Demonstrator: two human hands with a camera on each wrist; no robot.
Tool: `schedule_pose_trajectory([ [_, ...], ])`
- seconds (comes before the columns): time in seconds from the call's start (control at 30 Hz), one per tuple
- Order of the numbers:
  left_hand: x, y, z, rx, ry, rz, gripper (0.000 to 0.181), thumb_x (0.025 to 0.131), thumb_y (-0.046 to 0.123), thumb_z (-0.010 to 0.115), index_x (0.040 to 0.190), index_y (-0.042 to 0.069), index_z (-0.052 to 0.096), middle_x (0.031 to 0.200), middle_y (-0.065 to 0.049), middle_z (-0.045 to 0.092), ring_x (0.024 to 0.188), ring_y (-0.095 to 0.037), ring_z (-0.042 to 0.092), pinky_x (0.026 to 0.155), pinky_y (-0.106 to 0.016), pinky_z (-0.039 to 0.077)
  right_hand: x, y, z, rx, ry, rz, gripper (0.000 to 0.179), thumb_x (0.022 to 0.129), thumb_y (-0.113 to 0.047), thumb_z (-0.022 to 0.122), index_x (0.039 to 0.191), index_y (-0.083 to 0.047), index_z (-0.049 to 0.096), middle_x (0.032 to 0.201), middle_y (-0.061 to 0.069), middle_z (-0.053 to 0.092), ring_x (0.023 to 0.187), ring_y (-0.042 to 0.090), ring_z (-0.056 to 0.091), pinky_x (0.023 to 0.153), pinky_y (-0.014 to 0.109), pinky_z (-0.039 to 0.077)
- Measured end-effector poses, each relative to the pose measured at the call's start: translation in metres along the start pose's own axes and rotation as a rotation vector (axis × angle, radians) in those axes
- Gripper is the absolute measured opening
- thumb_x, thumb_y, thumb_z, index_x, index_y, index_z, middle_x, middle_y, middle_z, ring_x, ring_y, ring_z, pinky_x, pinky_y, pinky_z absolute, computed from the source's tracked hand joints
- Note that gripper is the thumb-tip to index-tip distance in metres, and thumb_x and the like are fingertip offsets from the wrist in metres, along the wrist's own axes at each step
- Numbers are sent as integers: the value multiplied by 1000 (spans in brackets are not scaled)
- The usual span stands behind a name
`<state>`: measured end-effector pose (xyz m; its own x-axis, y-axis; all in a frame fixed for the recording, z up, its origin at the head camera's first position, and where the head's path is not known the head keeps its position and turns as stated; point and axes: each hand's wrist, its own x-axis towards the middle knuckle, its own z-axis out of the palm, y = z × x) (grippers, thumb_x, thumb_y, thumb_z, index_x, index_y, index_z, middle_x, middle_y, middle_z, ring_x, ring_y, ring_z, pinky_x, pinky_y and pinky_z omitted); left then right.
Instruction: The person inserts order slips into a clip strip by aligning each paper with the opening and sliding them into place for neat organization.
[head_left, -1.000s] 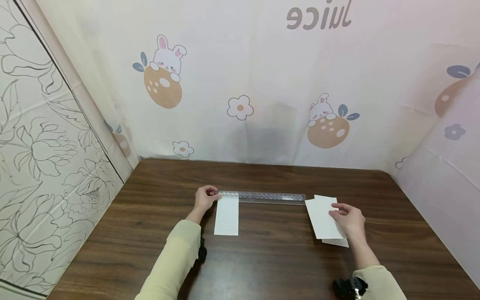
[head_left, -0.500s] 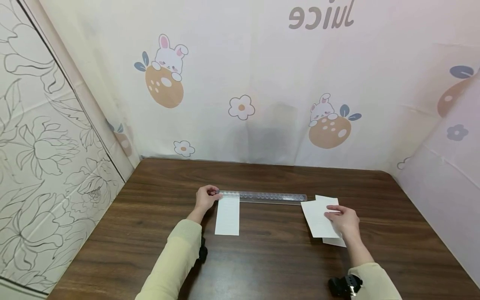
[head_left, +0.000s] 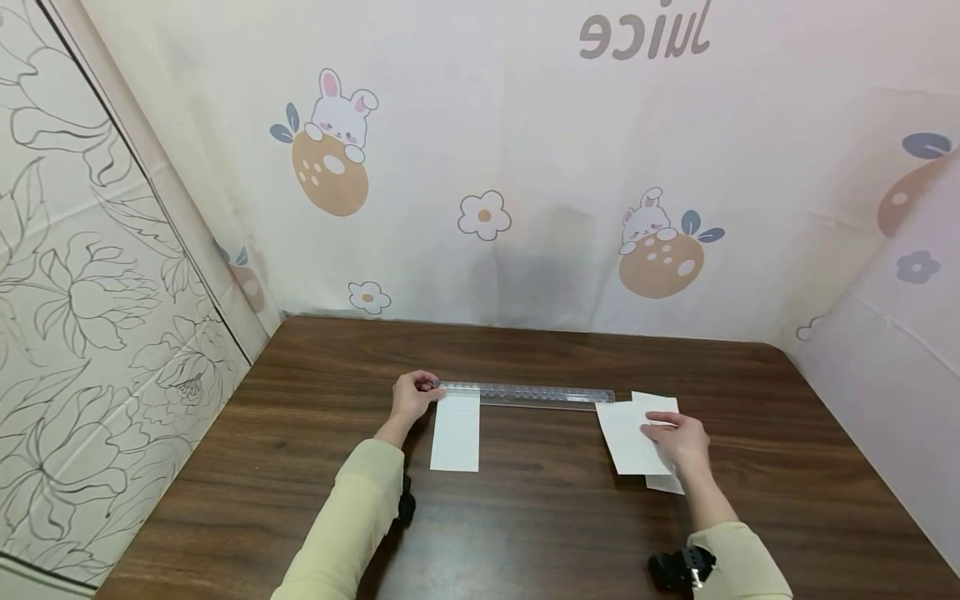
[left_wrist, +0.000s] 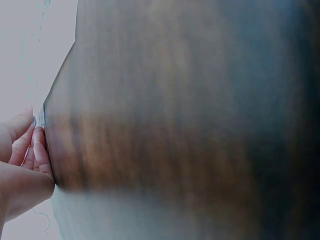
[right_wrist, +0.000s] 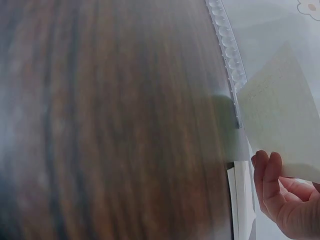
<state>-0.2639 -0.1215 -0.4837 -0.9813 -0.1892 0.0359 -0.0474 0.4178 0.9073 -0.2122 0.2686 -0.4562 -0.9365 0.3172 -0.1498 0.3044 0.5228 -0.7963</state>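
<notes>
A clear plastic binding strip (head_left: 547, 394) with a row of rings lies across the back of the table. My left hand (head_left: 408, 398) pinches its left end between thumb and fingers. A narrow lined sheet (head_left: 455, 433) lies with its top edge at the strip's left part. My right hand (head_left: 685, 442) pinches a white sheet of paper (head_left: 626, 440) by its right side, raised above the table. In the right wrist view this sheet (right_wrist: 285, 110) stands tilted, one corner overlapping the rings (right_wrist: 230, 52). More white paper (head_left: 660, 402) lies partly hidden beneath it.
The brown wooden table (head_left: 540, 533) ends at a patterned curtain (head_left: 540, 267) behind. A floral panel (head_left: 97, 317) stands along the left side, and another pale cloth (head_left: 892, 367) hangs at the right.
My right hand has moved left with the sheet, bringing its upper left corner to the strip's right end and showing more paper behind. My left hand keeps its place.
</notes>
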Motion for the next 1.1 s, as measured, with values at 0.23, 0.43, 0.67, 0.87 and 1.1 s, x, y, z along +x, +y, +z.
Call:
schedule_pose_trajectory([
  [0.23, -1, 0, 0, -5, -3, 2, 14, 76, 7, 69, 86, -1, 62, 79, -8, 57, 75, -19, 52, 62, -29, 44, 1, -2, 5, 10, 15, -7, 33, 79, -12, 64, 105, 8, 60, 87, 21, 64, 67, 14, 58, 52, 23, 41],
  [0.43, -1, -1, 0, -8, -3, 2, 14, 76, 6, 70, 86, -1, 62, 78, -8, 57, 74, -19, 52, 61, -28, 43, 2, -4, 8, -1, 11, -9, 33, 79, -13, 64, 105, 7, 60, 87, 22, 64, 70, 16, 59, 54, 24, 39],
  [0.67, -1, 0, 0, -8, -1, 1, 14, 76, 6, 70, 86, -2, 62, 78, -8, 57, 74, -19, 52, 61, -28, 43, 3, -6, 11, 9, 5, -31, 34, 79, -13, 64, 105, 8, 60, 87, 20, 65, 69, 13, 58, 56, 23, 39],
  [0.87, -1, 0, 0, 1, 5, -4, 15, 75, 6, 70, 85, -1, 62, 77, -8, 57, 74, -19, 52, 61, -28, 43, 3, -9, 16, 10, 10, -11, 33, 79, -13, 64, 105, 7, 60, 90, 22, 64, 72, 18, 58, 57, 25, 38],
  [1.1, -1, 0, 0, 7, 6, -5, 15, 75, 6, 70, 85, -1, 62, 78, -8, 57, 74, -19, 52, 61, -29, 44, 3, -10, 18, 0, -4, -15, 32, 80, -12, 63, 105, 7, 59, 92, 24, 63, 76, 22, 58, 58, 25, 38],
])
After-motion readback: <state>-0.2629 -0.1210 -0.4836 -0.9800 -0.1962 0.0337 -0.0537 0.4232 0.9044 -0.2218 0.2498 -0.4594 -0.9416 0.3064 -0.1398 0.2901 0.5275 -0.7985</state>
